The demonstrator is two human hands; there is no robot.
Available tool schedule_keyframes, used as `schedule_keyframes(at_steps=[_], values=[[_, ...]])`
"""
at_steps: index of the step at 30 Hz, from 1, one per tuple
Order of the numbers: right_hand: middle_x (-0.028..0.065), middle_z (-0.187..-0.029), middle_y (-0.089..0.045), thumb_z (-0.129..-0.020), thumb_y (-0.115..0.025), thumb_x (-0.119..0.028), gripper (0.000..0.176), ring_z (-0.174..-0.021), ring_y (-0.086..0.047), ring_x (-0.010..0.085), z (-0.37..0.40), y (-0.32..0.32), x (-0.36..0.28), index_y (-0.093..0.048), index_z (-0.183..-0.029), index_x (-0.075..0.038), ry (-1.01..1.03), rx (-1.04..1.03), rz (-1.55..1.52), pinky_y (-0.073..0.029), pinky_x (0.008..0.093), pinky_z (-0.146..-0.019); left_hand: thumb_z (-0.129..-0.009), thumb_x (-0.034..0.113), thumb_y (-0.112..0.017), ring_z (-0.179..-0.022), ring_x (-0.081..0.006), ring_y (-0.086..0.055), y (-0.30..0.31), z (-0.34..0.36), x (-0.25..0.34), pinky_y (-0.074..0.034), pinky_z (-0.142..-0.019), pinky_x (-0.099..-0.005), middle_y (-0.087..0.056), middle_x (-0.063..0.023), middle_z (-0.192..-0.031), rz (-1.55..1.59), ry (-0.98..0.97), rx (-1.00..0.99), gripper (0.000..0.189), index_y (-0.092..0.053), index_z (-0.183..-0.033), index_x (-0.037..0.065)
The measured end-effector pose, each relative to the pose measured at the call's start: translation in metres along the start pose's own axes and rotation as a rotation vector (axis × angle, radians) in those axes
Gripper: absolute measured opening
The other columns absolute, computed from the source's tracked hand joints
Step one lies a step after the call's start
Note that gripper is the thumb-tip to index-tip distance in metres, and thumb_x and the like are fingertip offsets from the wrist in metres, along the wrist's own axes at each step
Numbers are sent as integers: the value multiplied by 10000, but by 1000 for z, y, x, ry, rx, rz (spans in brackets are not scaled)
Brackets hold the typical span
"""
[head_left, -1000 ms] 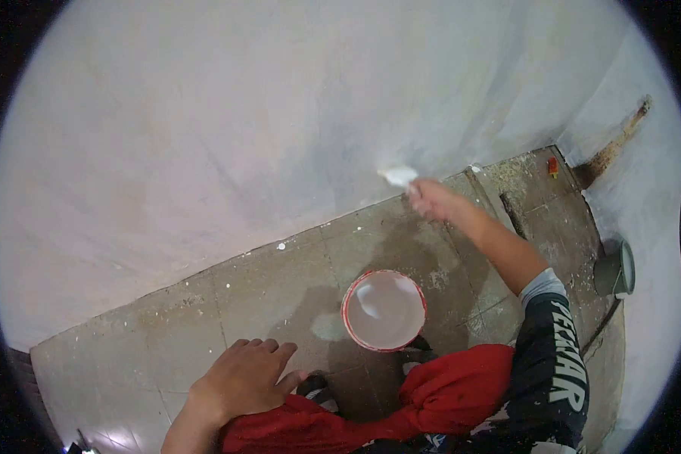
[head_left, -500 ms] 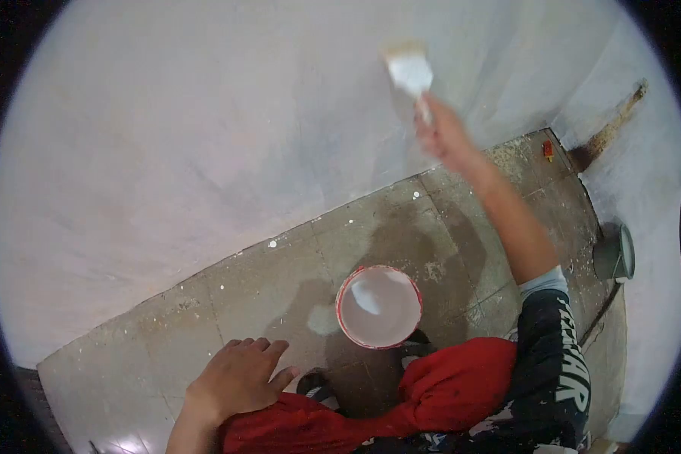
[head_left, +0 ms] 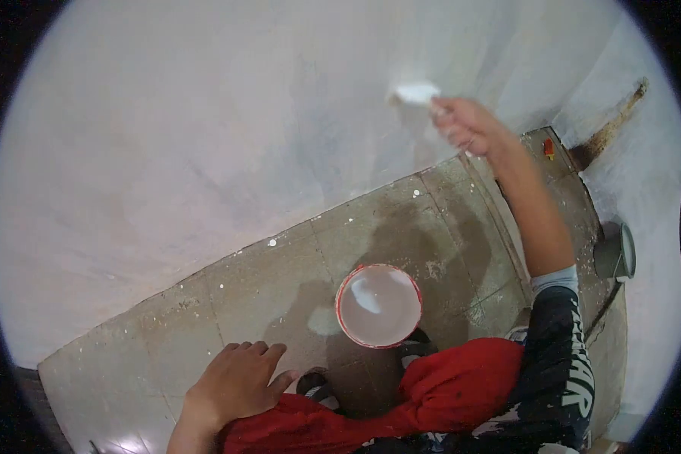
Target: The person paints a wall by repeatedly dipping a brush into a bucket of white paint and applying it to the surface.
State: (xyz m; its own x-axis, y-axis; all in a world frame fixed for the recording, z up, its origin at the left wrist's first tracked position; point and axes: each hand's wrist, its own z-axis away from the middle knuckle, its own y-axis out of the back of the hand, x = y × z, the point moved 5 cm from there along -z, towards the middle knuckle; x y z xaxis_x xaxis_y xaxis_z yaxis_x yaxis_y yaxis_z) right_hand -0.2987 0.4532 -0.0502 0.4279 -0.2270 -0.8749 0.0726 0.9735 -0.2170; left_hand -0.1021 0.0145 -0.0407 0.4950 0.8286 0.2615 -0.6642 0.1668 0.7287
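Observation:
My right hand (head_left: 469, 129) is closed round the handle of a paintbrush (head_left: 416, 93), its head turned left against the pale wall (head_left: 227, 121). The brush is slightly blurred by motion. Below, a round bucket with a red rim (head_left: 379, 306) stands on the tiled floor and holds white paint. At the lower left, my left hand (head_left: 242, 382) rests by my knee on the red trousers (head_left: 461, 378), palm down, fingers extended, holding nothing.
White paint spots dot the floor tiles (head_left: 265, 287) along the wall's base. A grey-green bucket (head_left: 615, 252) stands at the right wall. A small red and yellow object (head_left: 548, 148) lies near the corner. A long strip runs under my right forearm.
My right hand has moved down and to the right with the brush, which has turned from pointing up to pointing left. My left hand has barely moved.

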Motion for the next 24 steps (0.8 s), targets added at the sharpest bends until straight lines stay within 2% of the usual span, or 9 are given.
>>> schedule_keyframes(at_steps=[5,6,7,8,9,16,19,21,24], values=[[-79,-599,-376,-1028,-458,-347,301,-387,-231,-6,44,-1,-80,-525,-861,-106,410,-106,-24,-153,168,-286,-959,417,-521,-1067,-390,-604,0,-10,-2,-444,-975,-460,-645,-218,-1119,9,-39,20,491,-565,-1252,26],[57,-771,-535,-969,-554,-364,339,-560,-446,128,26,2,-87,-493,-1121,-67,443,-610,-159,-360,284,-471,-962,439,-523,-1100,-390,-595,0,-12,-3,-443,-996,-456,-640,-209,-1171,11,7,-22,513,-561,-1287,43],[194,-943,-694,-910,-650,-381,618,-732,-662,262,44,-18,-92,-462,-1381,-29,462,-1121,-291,-567,399,-655,-962,439,-523,-1100,-390,-595,2,-13,-2,-443,-996,-456,-640,-209,-1171,3,-3,-28,513,-561,-1287,43],[58,-763,-525,-964,-556,-391,352,-565,-447,142,25,-8,-78,-490,-1118,-81,523,-521,-194,-369,295,-489,-959,437,-528,-1104,-389,-593,4,-14,-1,-441,-996,-459,-639,-208,-1172,14,4,-25,513,-560,-1290,46],[-77,-583,-356,-1018,-461,-401,319,-399,-233,21,31,-20,-61,-519,-855,-134,549,77,-92,-171,190,-322,-956,435,-534,-1108,-389,-591,5,-14,-1,-439,-997,-462,-639,-207,-1173,26,13,-21,513,-559,-1292,49],[-72,-571,-329,-1006,-453,-449,344,-412,-238,60,-27,23,97,-500,-821,-162,251,146,-34,-185,235,-348,-937,375,-553,-1023,-385,-615,2,-9,-1,-453,-924,-456,-653,-218,-1009,10,-16,60,452,-575,-1218,22],[-72,-572,-332,-1015,-431,-418,336,-406,-229,51,-40,57,136,-489,-827,-146,-48,-7,-11,-162,226,-337,-936,375,-553,-1016,-388,-619,2,-7,0,-457,-919,-459,-653,-219,-1008,-2,1,46,448,-577,-1217,27],[-68,-573,-349,-1020,-435,-354,287,-401,-240,38,-42,74,154,-502,-870,-120,-417,141,28,-157,211,-318,-937,378,-551,-1013,-391,-621,4,-4,6,-458,-920,-463,-653,-219,-1009,-4,-49,103,449,-576,-1217,29],[-69,-576,-364,-1018,-454,-301,243,-385,-254,28,-31,70,77,-518,-894,-101,-80,321,51,-173,198,-295,-956,443,-529,-1116,-381,-591,5,0,11,-444,-995,-457,-642,-201,-1174,10,30,0,516,-565,-1280,43]])
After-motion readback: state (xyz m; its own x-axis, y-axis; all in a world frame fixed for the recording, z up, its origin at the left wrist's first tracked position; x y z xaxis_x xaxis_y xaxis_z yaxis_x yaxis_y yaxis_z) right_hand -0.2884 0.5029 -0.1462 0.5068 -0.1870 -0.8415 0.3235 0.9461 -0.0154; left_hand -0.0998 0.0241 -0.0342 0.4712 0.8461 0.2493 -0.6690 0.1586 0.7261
